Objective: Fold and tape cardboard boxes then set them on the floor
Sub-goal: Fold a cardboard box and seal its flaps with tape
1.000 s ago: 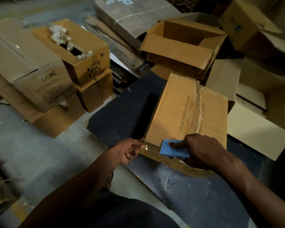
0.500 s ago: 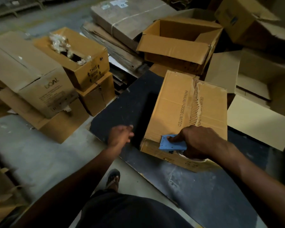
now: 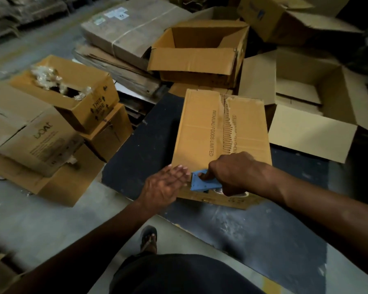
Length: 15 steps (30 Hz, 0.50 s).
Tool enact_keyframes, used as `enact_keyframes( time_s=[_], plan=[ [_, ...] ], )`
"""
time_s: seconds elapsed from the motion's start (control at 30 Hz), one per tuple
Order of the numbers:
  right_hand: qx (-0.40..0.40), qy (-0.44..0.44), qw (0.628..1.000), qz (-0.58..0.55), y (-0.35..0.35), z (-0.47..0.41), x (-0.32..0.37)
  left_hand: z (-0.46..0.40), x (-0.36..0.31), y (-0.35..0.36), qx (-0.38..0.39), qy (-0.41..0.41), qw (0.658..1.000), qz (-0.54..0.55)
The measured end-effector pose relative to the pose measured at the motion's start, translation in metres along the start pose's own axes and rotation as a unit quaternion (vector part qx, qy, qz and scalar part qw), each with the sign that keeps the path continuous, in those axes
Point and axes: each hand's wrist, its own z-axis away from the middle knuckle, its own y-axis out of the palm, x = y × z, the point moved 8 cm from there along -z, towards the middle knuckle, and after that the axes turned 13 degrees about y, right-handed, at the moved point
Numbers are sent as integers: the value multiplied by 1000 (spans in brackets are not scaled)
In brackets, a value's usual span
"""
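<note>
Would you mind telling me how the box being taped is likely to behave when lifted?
The box is probably light, being freshly folded. Its flat panels look fairly stiff, though the torn seam may flex. The right hand holds the dispenser there.

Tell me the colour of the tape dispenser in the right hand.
Blue; the tape dispenser shows best in the head view.

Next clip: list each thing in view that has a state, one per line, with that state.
Patanjali box: flaps closed, seam torn, lying on the dark board.
Blue tape dispenser: held at the box's near edge.
Right hand: gripping the dispenser.
Left hand: fingers straight, at the box's near corner.
Box behind: open.
THIS SIDE UP box: open, plastic wrap inside.
</note>
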Motion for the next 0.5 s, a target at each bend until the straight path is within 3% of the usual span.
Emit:
enact_keyframes(
  time_s=[0.37,0.5],
  plan=[
    [49,61,997,21,35,29,-68,1,0,-4,-25,-4,1000,-2],
    [66,80,994,42,40,45,-93,0,0,-3,4,4,1000,2]
  ],
)
